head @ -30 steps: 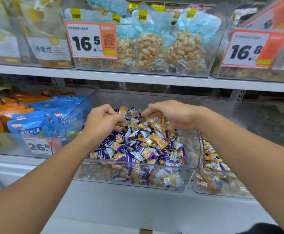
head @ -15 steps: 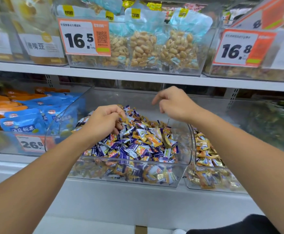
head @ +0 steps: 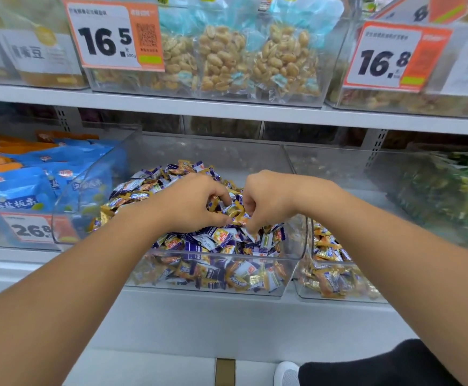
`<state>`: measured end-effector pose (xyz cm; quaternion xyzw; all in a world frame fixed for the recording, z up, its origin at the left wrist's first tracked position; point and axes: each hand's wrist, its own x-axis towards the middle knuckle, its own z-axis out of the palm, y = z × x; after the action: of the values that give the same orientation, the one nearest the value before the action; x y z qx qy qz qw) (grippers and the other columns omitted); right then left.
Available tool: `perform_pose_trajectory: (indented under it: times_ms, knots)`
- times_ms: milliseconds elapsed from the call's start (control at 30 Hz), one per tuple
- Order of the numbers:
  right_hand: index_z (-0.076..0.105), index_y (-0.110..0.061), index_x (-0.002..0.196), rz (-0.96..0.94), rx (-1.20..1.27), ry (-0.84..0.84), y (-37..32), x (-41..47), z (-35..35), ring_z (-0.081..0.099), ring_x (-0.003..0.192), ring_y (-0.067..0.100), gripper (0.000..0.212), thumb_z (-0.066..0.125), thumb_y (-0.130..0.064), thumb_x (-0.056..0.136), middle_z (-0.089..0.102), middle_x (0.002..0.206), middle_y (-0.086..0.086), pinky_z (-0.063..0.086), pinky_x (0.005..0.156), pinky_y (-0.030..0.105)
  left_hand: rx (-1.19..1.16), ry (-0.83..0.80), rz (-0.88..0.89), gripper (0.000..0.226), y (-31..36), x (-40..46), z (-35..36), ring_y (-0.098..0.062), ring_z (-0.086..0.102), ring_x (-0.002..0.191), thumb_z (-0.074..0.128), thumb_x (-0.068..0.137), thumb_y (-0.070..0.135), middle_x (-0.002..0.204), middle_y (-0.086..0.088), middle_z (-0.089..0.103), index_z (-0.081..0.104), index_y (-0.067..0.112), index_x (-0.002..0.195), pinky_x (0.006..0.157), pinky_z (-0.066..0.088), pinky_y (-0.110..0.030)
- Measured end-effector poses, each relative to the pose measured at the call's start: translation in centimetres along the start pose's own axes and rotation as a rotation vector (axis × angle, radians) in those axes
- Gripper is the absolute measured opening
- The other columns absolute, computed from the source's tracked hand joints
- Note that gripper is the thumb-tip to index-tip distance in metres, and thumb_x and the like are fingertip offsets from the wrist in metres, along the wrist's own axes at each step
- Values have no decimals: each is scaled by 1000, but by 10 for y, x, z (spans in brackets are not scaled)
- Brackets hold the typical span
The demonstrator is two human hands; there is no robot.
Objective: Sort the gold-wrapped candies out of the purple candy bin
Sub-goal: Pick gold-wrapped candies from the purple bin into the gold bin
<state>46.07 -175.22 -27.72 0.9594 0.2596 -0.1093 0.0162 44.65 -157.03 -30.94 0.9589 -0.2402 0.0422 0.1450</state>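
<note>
In the centre of the frame a clear purple candy bin [head: 291, 254] is seen on the lower shelf, heaped with purple-wrapped sweets among which gold-wrapped candies [head: 235, 211] are scattered, chiefly along the top and left of the heap. Both forearms are brought in from the lower corners so that the hands meet over the crest of the pile, probably because the gold pieces are mixed in and have to be picked out one at a time. The left hand [head: 191, 203] is held knuckles-up with its fingers curled down; gold wrappers are seen just under its fingertips, and a small cluster appears to be held there, though the grip itself is hidden by the back of the hand. The right hand [head: 266, 199] is likewise curled, its thumb and forefinger drawn close together in a narrow pinch at a gold wrapper between the two hands; whether the wrapper is fully gripped or only touched cannot be told. To the right of centre a neighbouring clear bin [head: 305, 291] of mostly gold-wrapped sweets is seen, which is judged to be the likely destination. Many gold pieces remain in the heap, so the sorting is judged to be far from finished.
</note>
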Motion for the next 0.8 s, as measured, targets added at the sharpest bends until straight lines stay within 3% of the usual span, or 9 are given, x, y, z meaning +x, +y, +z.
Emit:
perform_pose_trajectory:
  times_ms: [133, 233, 367, 467, 567, 667, 800]
  knots:
    - [71, -5, 78, 18, 27, -7, -3, 3, 1, 56, 65, 22, 50, 78, -54, 76, 62, 68, 5, 43, 58, 30, 32, 25, 10, 30, 3, 3, 8, -15, 57, 90, 70, 84, 53, 97, 7, 63, 70, 30, 104, 78, 50, -34]
    - [65, -4, 77, -13, 6, 22, -3, 3, 2, 57, 70, 27, 35, 72, -37, 86, 63, 74, 11, 46, 62, 32, 1, 42, 13, 12, 3, 3, 11, -17, 59, 85, 69, 89, 40, 91, 4, 63, 70, 29, 92, 77, 51, -39]
    - [58, -9, 70, -21, -11, 63, 7, -6, -10, 49, 66, 22, 23, 68, -22, 86, 57, 70, 10, 44, 62, 34, -21, 55, 32, 13, 0, 3, 7, -14, 58, 82, 63, 95, 27, 86, 4, 64, 68, 19, 86, 81, 49, -38]
    - [45, -12, 59, -39, 81, 112, 15, -10, -16, 40, 59, 20, 33, 67, -16, 83, 46, 62, 5, 36, 56, 30, 15, 12, 41, 15, -2, 2, 4, -16, 58, 83, 64, 94, 31, 88, 3, 63, 67, 17, 89, 81, 50, -40]
    - [44, -14, 60, -47, 65, 111, 16, -8, -13, 42, 60, 20, 34, 69, -12, 82, 48, 63, 4, 37, 56, 28, 82, -79, 34, 25, -4, 3, 6, -17, 55, 90, 66, 90, 44, 93, 5, 56, 70, 22, 99, 81, 49, -37]
    - [58, -15, 68, -32, 14, 36, 10, -6, -11, 55, 64, 19, 28, 79, -24, 83, 61, 66, 0, 43, 57, 28, 99, -60, 52, 15, -6, 4, 8, -17, 52, 91, 64, 94, 37, 88, 8, 50, 68, 22, 93, 82, 47, -40]
    - [72, -18, 82, 10, -133, -237, -9, -20, -18, 59, 67, 13, 28, 81, -44, 78, 64, 74, -9, 51, 64, 28, 22, 0, 76, 16, -9, 1, 8, -17, 51, 79, 63, 95, 26, 81, 4, 53, 61, 14, 84, 72, 44, -35]
